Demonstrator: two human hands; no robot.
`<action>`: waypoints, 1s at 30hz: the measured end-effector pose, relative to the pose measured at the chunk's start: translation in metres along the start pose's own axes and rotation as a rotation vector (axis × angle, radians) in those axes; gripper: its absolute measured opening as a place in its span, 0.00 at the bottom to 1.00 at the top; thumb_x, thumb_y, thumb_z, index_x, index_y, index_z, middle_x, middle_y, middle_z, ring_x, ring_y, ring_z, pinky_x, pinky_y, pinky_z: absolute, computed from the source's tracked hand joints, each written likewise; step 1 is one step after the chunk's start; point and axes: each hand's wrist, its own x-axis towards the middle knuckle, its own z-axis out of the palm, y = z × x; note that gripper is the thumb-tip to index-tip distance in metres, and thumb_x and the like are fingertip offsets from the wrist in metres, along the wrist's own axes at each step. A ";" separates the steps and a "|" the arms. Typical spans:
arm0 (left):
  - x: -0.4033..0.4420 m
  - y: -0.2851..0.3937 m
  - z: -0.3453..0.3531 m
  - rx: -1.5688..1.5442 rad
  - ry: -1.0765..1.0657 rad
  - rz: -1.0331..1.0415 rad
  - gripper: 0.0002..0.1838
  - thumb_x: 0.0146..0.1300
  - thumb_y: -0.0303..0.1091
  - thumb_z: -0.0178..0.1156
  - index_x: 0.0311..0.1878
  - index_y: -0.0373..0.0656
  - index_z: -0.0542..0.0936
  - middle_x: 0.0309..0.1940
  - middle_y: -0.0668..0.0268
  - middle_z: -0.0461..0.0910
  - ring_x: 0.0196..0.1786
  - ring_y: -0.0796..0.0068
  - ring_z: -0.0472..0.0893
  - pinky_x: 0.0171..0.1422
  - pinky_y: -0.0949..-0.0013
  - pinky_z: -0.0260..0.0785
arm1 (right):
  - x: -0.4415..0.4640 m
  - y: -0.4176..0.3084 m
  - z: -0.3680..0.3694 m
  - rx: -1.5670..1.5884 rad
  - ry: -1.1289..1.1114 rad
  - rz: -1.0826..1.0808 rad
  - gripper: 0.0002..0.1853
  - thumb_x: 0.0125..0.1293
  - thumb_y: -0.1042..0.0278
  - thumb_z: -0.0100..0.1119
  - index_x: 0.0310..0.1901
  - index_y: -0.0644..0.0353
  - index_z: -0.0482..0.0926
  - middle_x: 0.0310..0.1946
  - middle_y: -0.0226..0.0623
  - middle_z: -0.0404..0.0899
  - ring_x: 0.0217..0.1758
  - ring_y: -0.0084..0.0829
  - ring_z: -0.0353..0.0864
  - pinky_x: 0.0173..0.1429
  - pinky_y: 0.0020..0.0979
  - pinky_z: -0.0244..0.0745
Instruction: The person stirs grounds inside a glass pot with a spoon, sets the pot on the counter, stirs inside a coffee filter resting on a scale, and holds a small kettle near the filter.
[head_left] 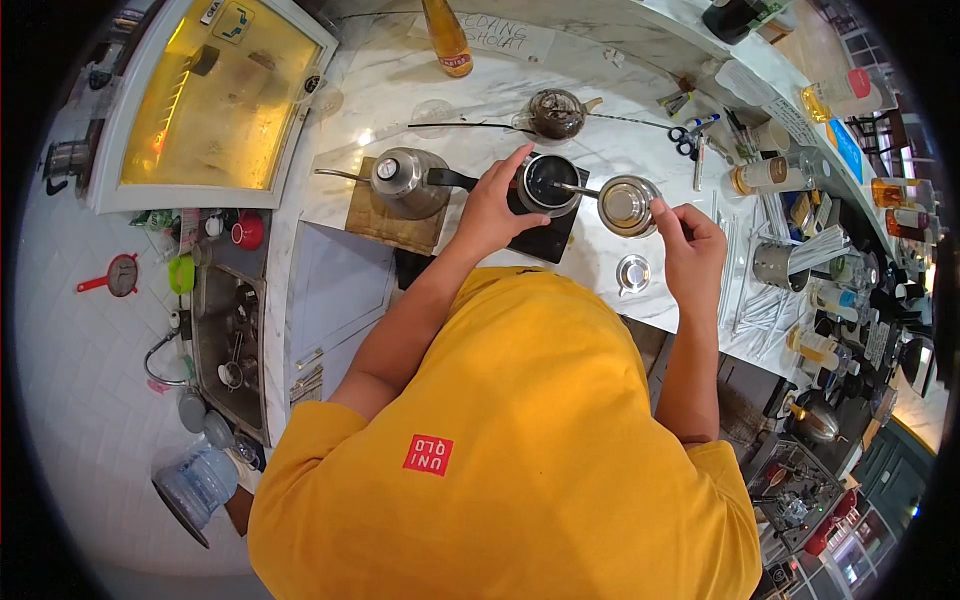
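My left hand (490, 212) is wrapped round the left side of a dark cup (548, 182) with a metal rim, which stands on a black square base (545, 240). To its right, my right hand (690, 236) pinches the edge of a round metal piece (628, 206). A narrow metal part (578, 189) reaches from this piece over the cup's opening. Left of my left hand, a gooseneck kettle (408, 182) stands on a wooden board (376, 222). A small round metal item (633, 273) lies below the round piece.
A glass teapot (557, 114) stands behind the cup, and an amber bottle (447, 40) farther back. Scissors (686, 140) lie at the right, near a metal container (780, 266) of straws. A sink (228, 350) is at the left, below a yellow-lit glass-fronted cabinet (205, 100).
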 end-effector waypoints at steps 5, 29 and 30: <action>0.000 0.002 -0.001 0.018 -0.003 -0.015 0.58 0.42 0.32 0.84 0.79 0.52 0.64 0.63 0.56 0.77 0.54 0.58 0.80 0.63 0.60 0.75 | 0.005 0.013 -0.002 0.214 0.037 -0.035 0.18 0.71 0.57 0.69 0.29 0.64 0.84 0.21 0.18 0.71 0.26 0.13 0.61 0.30 0.23 0.53; 0.015 -0.006 -0.022 0.025 -0.175 0.063 0.56 0.45 0.32 0.82 0.79 0.53 0.63 0.57 0.57 0.77 0.50 0.58 0.83 0.57 0.60 0.77 | -0.051 -0.010 0.032 -0.120 0.356 0.062 0.17 0.69 0.60 0.70 0.32 0.67 0.84 0.20 0.30 0.75 0.24 0.19 0.67 0.29 0.26 0.61; 0.015 -0.007 -0.023 0.024 -0.189 0.058 0.55 0.46 0.32 0.82 0.79 0.53 0.63 0.57 0.56 0.77 0.50 0.58 0.83 0.57 0.60 0.77 | -0.050 -0.011 0.036 -0.172 0.374 0.029 0.16 0.69 0.60 0.71 0.32 0.67 0.84 0.20 0.32 0.76 0.24 0.20 0.67 0.29 0.27 0.62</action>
